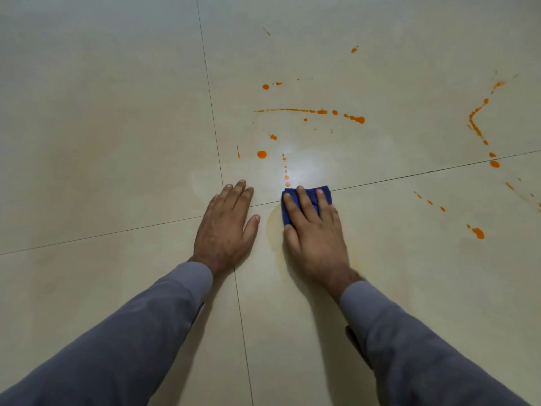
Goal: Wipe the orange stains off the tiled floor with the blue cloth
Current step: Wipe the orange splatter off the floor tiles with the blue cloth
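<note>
A folded blue cloth (307, 204) lies flat on the tiled floor (117, 127), straddling a grout line (424, 173) near the point where four pale tiles meet. The right hand (314, 230) presses down on it, palm flat, fingers straight and slightly spread across the fabric, thumb along its left edge. Just below and left of the cloth a faint yellowish smear (273, 230) marks the tile. The left hand (227, 227) rests flat on the bare floor just beside it, apart from the cloth, fingers held close together and thumb angled out toward the right hand. Both arms wear grey sleeves (131, 332). Beyond the cloth, orange stains (357, 119) dot the far tile: a short trail of droplets running right up to the cloth's upper edge, a round blot, a long thin streak ending in blobs. More orange splashes curve down the right side, well apart from the hands. A bright glare (295, 162) reflects off the floor above the cloth.
</note>
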